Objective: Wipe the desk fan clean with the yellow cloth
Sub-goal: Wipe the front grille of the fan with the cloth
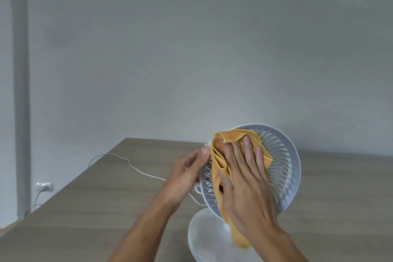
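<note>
While the white plastic desk fan (285,168) stands on the pale wood-grain tabletop (95,208) at about 5 o'clock in the view, its round slatted grille is tilted up toward the camera. The fan's round white base (204,238) rests on the tabletop directly below the grille, at 6 o'clock from it.

The folded yellow cloth (221,159) is pressed flat against the grille by the right hand (244,185). The fingers of this hand are held straight and spread, fingertips pointing toward 12 o'clock, with the thumb lying along the cloth's left edge. A loose tail of cloth hangs below the wrist, in front of the base.

The left hand (187,174) is placed at the grille's rim at 9 o'clock. Its fingers are curled around the rim, thumb on the near side; the fan is gripped and steadied there.

A thin white power cord (131,166) is seen running from behind the fan across the tabletop toward 10 o'clock. A white wall socket (44,187) with a plug inserted is noted at 8 o'clock, low on the grey wall (191,49).
</note>
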A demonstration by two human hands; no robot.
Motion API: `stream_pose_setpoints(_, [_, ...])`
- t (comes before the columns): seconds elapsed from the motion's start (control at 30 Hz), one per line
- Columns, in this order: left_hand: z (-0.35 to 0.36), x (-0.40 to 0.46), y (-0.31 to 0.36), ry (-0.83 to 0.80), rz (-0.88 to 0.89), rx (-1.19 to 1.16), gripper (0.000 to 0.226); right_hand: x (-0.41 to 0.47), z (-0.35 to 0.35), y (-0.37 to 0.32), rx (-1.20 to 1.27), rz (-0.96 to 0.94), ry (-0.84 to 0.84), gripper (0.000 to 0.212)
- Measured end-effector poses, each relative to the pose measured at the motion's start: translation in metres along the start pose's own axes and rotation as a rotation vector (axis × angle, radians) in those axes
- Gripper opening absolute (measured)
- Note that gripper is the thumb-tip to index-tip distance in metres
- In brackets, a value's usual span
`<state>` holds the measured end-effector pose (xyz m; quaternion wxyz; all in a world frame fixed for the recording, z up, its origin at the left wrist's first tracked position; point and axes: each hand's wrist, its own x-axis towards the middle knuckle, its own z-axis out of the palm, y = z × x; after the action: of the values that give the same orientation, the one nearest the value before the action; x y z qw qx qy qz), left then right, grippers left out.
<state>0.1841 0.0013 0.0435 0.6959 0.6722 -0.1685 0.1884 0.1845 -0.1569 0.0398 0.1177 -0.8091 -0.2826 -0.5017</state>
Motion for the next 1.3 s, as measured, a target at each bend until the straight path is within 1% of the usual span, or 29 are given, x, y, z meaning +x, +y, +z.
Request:
stream_pose_setpoints(0.1, [0.0, -0.006, 0.001, 0.012, -0.001, -0.019, 0.043, -0.004, -0.001, -0.001, -0.02, -0.051, 0.008, 0.059])
stream_pose_setpoints(0.17, [0.0, -0.011, 0.001, 0.028, 0.002, -0.033, 0.046, -0.025, 0.004, 0.006, -0.078, -0.09, 0.006, 0.06])
stream_pose_setpoints(0.3, [-0.001, -0.013, 0.009, 0.014, -0.03, -0.01, 0.05, -0.055, 0.005, 0.032, -0.213, -0.101, -0.035, 0.061])
stream_pose_setpoints(0.4, [-0.004, -0.007, 0.018, -0.039, -0.054, 0.042, 0.053, -0.044, -0.001, 0.036, -0.195, -0.071, -0.032, 0.064])
stream_pose_setpoints(0.53, [-0.005, -0.001, 0.018, -0.068, -0.057, 0.07, 0.054, -0.017, -0.002, 0.017, -0.113, -0.064, -0.032, 0.066])
stream_pose_setpoints(0.57, [-0.005, 0.0, 0.015, -0.061, -0.048, 0.071, 0.055, -0.017, 0.003, 0.012, -0.123, -0.091, -0.016, 0.065])
stream_pose_setpoints(0.63, [-0.006, 0.002, 0.008, -0.039, -0.027, 0.064, 0.058, -0.03, 0.017, 0.008, -0.165, -0.209, 0.043, 0.056])
stream_pose_setpoints(0.7, [-0.008, 0.002, -0.001, -0.022, -0.01, 0.055, 0.053, -0.053, 0.034, 0.014, -0.221, -0.327, 0.099, 0.044])
stream_pose_setpoints(0.77, [-0.01, 0.003, -0.007, -0.023, 0.012, 0.053, 0.049, -0.07, 0.044, 0.027, -0.259, -0.364, 0.135, 0.041])
stream_pose_setpoints(0.8, [-0.01, 0.003, -0.009, -0.018, 0.03, 0.053, 0.049, -0.073, 0.045, 0.034, -0.261, -0.348, 0.156, 0.042])
stream_pose_setpoints(0.87, [-0.008, 0.004, -0.011, -0.006, 0.061, 0.072, 0.049, -0.066, 0.038, 0.041, -0.233, -0.249, 0.177, 0.048])
stream_pose_setpoints(0.93, [-0.006, 0.008, -0.011, -0.018, 0.066, 0.104, 0.053, -0.045, 0.03, 0.039, -0.186, -0.145, 0.151, 0.058])
stream_pose_setpoints(1.0, [-0.006, 0.012, -0.012, -0.028, 0.056, 0.104, 0.056, -0.025, 0.026, 0.027, -0.118, -0.102, 0.117, 0.064])
stream_pose_setpoints(1.07, [-0.009, 0.016, -0.015, -0.017, 0.036, 0.074, 0.057, -0.017, 0.031, 0.015, -0.106, -0.167, 0.108, 0.062])
stream_pose_setpoints(1.13, [-0.015, 0.017, -0.018, -0.017, 0.028, 0.076, 0.059, -0.031, 0.043, 0.012, -0.154, -0.307, 0.075, 0.06])
stream_pose_setpoints(1.2, [-0.019, 0.018, -0.021, -0.039, 0.027, 0.089, 0.059, -0.057, 0.049, 0.018, -0.224, -0.452, 0.012, 0.062])
stream_pose_setpoints(1.23, [-0.019, 0.018, -0.021, -0.046, 0.024, 0.088, 0.059, -0.067, 0.049, 0.024, -0.251, -0.49, -0.01, 0.063])
stream_pose_setpoints(1.3, [-0.019, 0.02, -0.02, -0.054, 0.021, 0.08, 0.061, -0.068, 0.043, 0.035, -0.241, -0.463, 0.024, 0.055])
